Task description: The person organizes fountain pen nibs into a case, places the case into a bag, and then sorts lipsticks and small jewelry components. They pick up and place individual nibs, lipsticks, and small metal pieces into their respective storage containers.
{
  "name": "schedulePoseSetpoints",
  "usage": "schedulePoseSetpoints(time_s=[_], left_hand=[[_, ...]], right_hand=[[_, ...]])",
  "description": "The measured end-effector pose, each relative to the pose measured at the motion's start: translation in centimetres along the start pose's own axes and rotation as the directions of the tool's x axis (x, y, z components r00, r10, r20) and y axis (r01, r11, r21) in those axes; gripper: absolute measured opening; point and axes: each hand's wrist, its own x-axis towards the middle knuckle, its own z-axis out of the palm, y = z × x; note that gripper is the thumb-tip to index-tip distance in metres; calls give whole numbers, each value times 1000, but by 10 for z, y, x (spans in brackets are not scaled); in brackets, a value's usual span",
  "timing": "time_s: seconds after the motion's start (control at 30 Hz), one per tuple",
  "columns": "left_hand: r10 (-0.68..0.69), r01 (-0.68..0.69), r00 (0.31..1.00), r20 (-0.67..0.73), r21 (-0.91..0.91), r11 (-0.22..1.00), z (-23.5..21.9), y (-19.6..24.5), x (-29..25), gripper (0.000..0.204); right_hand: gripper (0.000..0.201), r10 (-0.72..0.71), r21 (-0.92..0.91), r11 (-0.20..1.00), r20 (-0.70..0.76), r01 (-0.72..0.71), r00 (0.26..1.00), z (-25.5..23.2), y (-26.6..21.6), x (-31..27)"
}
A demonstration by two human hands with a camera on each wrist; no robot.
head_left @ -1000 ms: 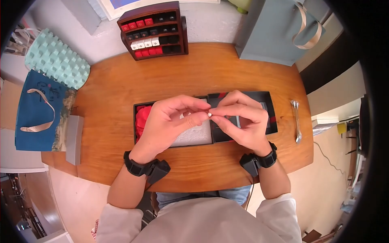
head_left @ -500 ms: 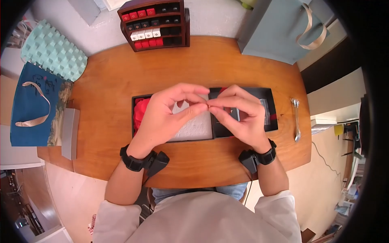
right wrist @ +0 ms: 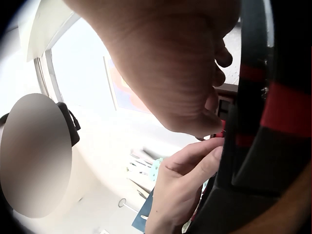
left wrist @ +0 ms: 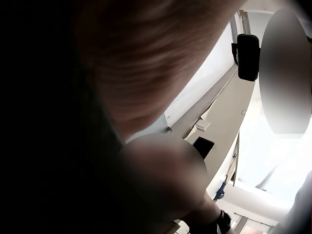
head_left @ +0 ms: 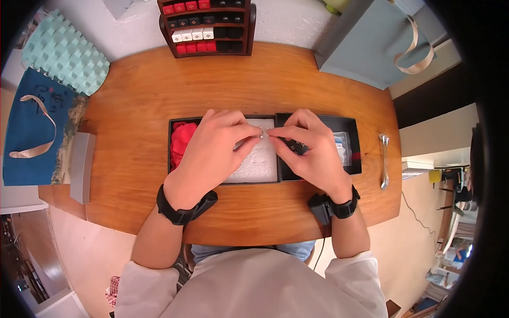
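Observation:
In the head view the left hand (head_left: pixel 212 151) pinches a small shiny piece (head_left: pixel 261 136) between thumb and forefinger, over the white foam pad (head_left: pixel 254 165) of an open black box. The right hand (head_left: pixel 317 153) faces it with thumb and forefinger together on another tiny shiny bit (head_left: pixel 268 129), a small gap from the left fingertips. Red petal-like material (head_left: pixel 182 140) fills the box's left end. Both wrist views show palms and wrists closely, the right hand (right wrist: pixel 170 73) and left hand (right wrist: pixel 183 183) in the right one; the small pieces are hidden there.
A black tray (head_left: pixel 358 130) holding clear plastic packets (head_left: pixel 343 147) adjoins the box. Metal tongs (head_left: pixel 384 161) lie at the right. A blue bag (head_left: pixel 37 127) and grey box (head_left: pixel 82 167) stand left; a shelf of small boxes (head_left: pixel 207 26) and grey-blue bag (head_left: pixel 360 47) stand behind.
The fingertips of both hands, touching before, have come slightly apart and lowered toward the foam pad. The head view has shifted a little, so the shelf and bags sit higher in it.

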Motion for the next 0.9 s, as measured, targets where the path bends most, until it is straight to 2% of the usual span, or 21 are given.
schedulePoseSetpoints(time_s=[0.3,0.47,0.7,0.9], left_hand=[[28,-28,999,26,27,999,-2,0,2,19],[18,-18,1000,0,27,999,6,1,2,9],[-10,10,1000,8,11,1000,5,2,2,6],[-8,8,1000,18,7,1000,5,2,3,8]], right_hand=[[16,13,-52,999,-2,-13,1000,8,-3,0],[15,45,-66,997,12,-44,999,7,-5,0],[17,55,-33,998,40,-53,998,4,-7,-1],[15,35,-68,997,-8,-36,999,8,-5,-1]])
